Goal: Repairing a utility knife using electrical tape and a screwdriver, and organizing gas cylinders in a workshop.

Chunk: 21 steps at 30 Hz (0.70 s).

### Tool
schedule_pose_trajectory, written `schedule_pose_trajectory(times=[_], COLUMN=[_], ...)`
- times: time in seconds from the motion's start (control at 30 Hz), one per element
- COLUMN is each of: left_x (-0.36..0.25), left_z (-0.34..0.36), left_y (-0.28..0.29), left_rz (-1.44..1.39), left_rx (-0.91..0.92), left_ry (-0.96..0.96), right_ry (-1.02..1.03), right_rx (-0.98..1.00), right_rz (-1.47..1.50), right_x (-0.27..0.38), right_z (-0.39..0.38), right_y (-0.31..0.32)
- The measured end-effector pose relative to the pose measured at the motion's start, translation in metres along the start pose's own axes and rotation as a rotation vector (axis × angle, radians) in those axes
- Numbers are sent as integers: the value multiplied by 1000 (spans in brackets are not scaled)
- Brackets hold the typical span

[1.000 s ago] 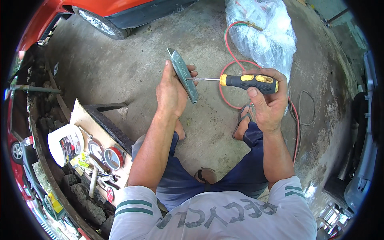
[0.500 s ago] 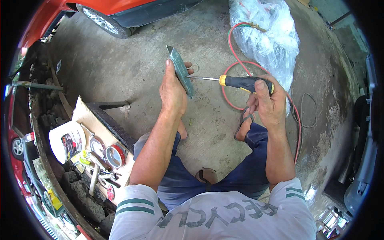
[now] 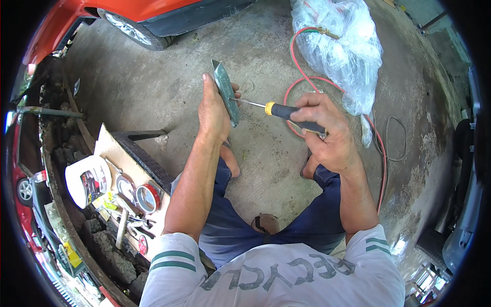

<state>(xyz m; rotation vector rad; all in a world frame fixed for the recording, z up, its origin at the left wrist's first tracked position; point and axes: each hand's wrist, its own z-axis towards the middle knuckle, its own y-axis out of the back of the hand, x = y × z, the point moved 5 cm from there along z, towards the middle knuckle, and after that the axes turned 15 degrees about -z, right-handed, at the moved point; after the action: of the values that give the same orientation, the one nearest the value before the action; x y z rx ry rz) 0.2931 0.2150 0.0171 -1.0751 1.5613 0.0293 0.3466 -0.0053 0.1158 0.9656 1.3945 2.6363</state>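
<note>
In front of you, the orange-red car (image 3: 169, 9) stands at the far left of the concrete floor (image 3: 245, 46), and the bundle of clear plastic (image 3: 340, 56) lies at the far right. The red hose (image 3: 292, 51) comes from on top of this bundle and curls on the floor, below your right hand (image 3: 328, 132). To your left, on the low bench (image 3: 109, 145), the white tub (image 3: 81, 179) is at the left edge; I cannot tell its content. The red-rimmed roll (image 3: 143, 198) is near the right edge, with the hammer (image 3: 121, 228) beside it. Your left hand (image 3: 215, 115) grips the green-grey utility knife (image 3: 224, 89), the fingers behind it. Your right hand is closed around the screwdriver (image 3: 281, 110), whose tip touches the knife's side between both hands.
</note>
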Motion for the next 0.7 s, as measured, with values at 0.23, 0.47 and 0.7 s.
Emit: schedule_pose_trajectory(times=[0.23, 0.47, 0.7], left_x=[10, 21, 44], left_z=[3, 2, 9], left_y=[-2, -8, -3], left_rz=[-50, -41, -259], left_rx=[21, 32, -54], left_ry=[38, 126, 235], right_ry=[-601, -363, -295], right_rx=[45, -193, -179], right_rz=[194, 82, 80], right_x=[-25, -23, -16], right_z=[-3, 5, 5], right_y=[3, 9, 16])
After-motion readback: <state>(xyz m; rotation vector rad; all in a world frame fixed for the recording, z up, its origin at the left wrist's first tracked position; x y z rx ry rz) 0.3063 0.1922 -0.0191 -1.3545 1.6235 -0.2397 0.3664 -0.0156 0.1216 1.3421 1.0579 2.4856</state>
